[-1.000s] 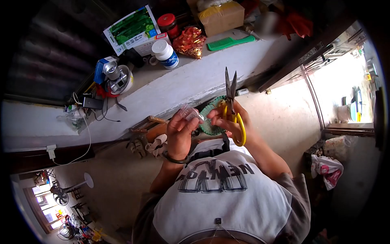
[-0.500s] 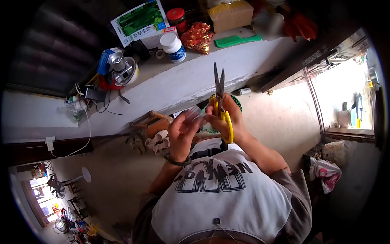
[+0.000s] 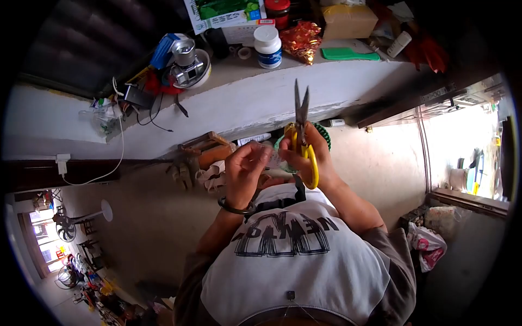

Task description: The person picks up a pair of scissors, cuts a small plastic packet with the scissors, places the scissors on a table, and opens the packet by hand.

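Observation:
My right hand (image 3: 322, 157) is closed around a pair of scissors (image 3: 311, 155) with yellow handles. Their metal blades point up and away from me, slightly apart. To the left, my left hand (image 3: 243, 167) is raised with its fingertips pinched together, a dark bangle (image 3: 236, 206) on the wrist. A thin clear plastic piece (image 3: 273, 156) shows faintly between the two hands, at the left fingertips; its outline is hard to make out. Behind the right hand is a dark green beaded or braided item (image 3: 324, 133), partly hidden.
On the ledge (image 3: 231, 70) ahead are a white bottle (image 3: 267, 48), a red-gold bag (image 3: 302, 41), a green comb (image 3: 350, 53), a cardboard box (image 3: 349, 22) and a bowl (image 3: 202, 69) with metal items. A wooden stool (image 3: 209, 151) and shoes (image 3: 211, 176) are on the floor.
My view has shifted, so the ledge items appear farther right and higher. My left fingers have curled in more, and the clear piece shows less. The scissors stay in my right hand.

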Demonstrator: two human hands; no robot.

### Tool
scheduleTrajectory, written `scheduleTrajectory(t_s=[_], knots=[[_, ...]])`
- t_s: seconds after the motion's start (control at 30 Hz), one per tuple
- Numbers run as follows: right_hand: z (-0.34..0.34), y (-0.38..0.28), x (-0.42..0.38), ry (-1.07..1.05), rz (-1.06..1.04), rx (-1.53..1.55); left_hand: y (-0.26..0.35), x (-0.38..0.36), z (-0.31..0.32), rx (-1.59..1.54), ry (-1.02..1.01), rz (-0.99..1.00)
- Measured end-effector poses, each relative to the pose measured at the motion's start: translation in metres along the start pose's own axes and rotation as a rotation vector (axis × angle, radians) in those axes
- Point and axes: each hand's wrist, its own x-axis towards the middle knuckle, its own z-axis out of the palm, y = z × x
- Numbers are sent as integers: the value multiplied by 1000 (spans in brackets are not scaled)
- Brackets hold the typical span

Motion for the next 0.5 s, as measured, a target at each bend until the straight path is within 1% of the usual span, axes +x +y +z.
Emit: scheduleTrajectory(t_s=[0.07,0.17,0.23,0.33,0.4,0.43,0.47,0.5], knots=[[3,4,4,-9,46,52,2,-4,-6,43,55,-35],[4,6,7,-43,99,137,-7,-6,-8,-35,264,-66],[3,13,9,-91,111,161,1,-6,1,-41,276,-22],[1,12,11,-186,18,-31,-6,-8,11,-50,307,20],[-1,-9,13,-214,158,42,-11,-12,19,-56,352,49],[-3,-17,15,-229,233,77,-10,-14,25,-61,343,76],[-7,-19,19,-246,241,27,-9,-15,31,-65,333,102],[-13,-18,22,-276,216,41,-10,-17,38,-67,323,124]])
